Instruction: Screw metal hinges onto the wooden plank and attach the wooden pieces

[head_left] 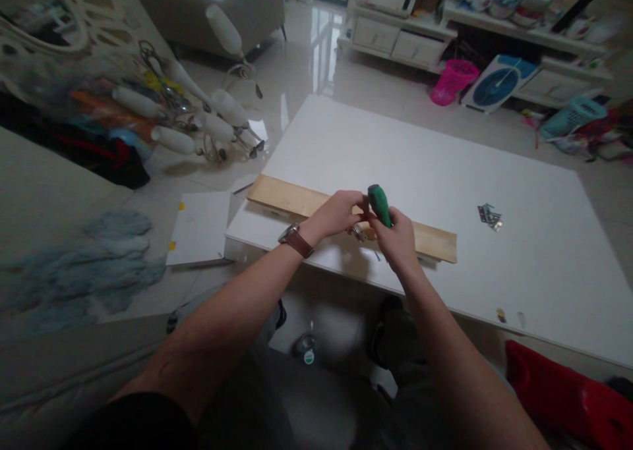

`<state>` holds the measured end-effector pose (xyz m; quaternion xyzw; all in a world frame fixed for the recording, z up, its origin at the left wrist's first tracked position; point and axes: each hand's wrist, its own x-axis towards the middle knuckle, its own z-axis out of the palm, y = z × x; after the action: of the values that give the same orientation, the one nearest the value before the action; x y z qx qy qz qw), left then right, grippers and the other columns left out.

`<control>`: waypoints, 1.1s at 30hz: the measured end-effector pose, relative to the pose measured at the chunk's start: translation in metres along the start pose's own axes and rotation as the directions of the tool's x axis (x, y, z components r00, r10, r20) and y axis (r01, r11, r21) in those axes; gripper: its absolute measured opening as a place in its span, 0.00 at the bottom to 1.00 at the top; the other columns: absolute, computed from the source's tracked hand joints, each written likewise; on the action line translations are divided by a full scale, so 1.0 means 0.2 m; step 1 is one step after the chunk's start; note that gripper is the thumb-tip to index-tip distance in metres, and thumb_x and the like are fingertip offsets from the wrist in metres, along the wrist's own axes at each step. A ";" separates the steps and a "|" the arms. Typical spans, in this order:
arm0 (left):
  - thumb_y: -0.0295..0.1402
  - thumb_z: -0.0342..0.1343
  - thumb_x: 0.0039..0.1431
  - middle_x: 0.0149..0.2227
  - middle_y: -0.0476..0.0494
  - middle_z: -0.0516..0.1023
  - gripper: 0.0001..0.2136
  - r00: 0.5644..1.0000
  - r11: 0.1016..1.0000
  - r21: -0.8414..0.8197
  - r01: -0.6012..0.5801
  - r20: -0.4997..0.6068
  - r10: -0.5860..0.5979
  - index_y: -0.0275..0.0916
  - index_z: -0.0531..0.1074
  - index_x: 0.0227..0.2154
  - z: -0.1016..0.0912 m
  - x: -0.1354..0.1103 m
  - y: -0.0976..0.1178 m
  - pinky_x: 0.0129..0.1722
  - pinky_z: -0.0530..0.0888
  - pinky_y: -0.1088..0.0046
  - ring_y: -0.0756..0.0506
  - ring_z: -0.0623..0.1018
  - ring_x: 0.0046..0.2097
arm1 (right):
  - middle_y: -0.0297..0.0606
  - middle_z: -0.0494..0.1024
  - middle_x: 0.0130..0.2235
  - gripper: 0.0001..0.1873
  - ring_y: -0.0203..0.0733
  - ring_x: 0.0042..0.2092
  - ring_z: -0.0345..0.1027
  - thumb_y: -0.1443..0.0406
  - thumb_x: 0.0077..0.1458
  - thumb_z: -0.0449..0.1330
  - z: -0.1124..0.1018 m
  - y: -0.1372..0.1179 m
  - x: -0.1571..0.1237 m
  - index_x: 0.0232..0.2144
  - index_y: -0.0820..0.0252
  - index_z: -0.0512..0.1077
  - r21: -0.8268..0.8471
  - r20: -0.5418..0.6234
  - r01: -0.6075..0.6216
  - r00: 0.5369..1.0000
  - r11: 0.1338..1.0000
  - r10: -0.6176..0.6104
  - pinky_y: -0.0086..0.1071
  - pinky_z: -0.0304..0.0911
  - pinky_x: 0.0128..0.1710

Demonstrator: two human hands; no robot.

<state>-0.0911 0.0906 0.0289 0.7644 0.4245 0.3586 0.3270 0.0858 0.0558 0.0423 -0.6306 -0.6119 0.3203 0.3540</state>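
My right hand (397, 238) is closed around a screwdriver, whose green and dark handle (380, 206) points up and away from me. The screwdriver's shaft is hidden by the fingers. My left hand (341, 211), with a watch on its wrist, has its fingertips pinched close beside the handle; what they hold, if anything, is hidden. Below the fingers is a small shiny metal fitting (357, 232), like a hinge, at the near edge of a long wooden board (291, 196). The board lies across a large white panel (376, 137). A small screw (377, 256) lies near the panel's front edge.
Loose metal hardware (489, 217) lies on the panel at right, with a small dark and yellowish piece (501, 315) near the front edge. A lamp with several white shades (217, 124) stands on the floor at left. A red object (558, 391) is at lower right.
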 end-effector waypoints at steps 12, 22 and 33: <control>0.25 0.65 0.58 0.34 0.48 0.83 0.04 0.997 0.997 -0.041 -0.061 -0.040 0.060 0.38 0.75 0.32 0.06 -0.03 0.08 0.40 0.73 0.72 0.48 0.81 0.37 | 0.35 0.82 0.30 0.15 0.42 0.33 0.72 0.55 0.45 0.75 -0.07 0.06 -0.02 0.30 0.60 0.81 0.291 0.042 -0.076 0.997 0.954 0.067 0.38 0.65 0.40; 0.23 0.65 0.53 0.38 0.47 0.82 0.14 0.993 0.987 -0.124 -0.104 0.040 0.110 0.39 0.73 0.42 0.10 -0.02 0.10 0.43 0.76 0.70 0.47 0.81 0.40 | 0.39 0.85 0.32 0.13 0.45 0.34 0.75 0.56 0.45 0.71 -0.24 0.10 -0.08 0.30 0.59 0.82 0.054 0.026 -0.054 0.998 0.997 0.052 0.40 0.66 0.41; 0.25 0.69 0.49 0.43 0.41 0.82 0.12 0.938 0.970 0.213 -0.120 0.344 0.040 0.37 0.80 0.38 0.04 -0.03 -0.03 0.46 0.74 0.66 0.42 0.79 0.45 | 0.41 0.86 0.32 0.08 0.48 0.34 0.77 0.64 0.54 0.62 -0.32 0.45 -0.26 0.33 0.57 0.83 -0.502 0.283 0.214 0.956 0.838 -0.075 0.35 0.61 0.35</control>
<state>-0.0893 0.0873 0.0176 0.8641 0.3692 0.1836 0.2887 0.1862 0.0013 0.0002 -0.6090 -0.7622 0.1898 0.1100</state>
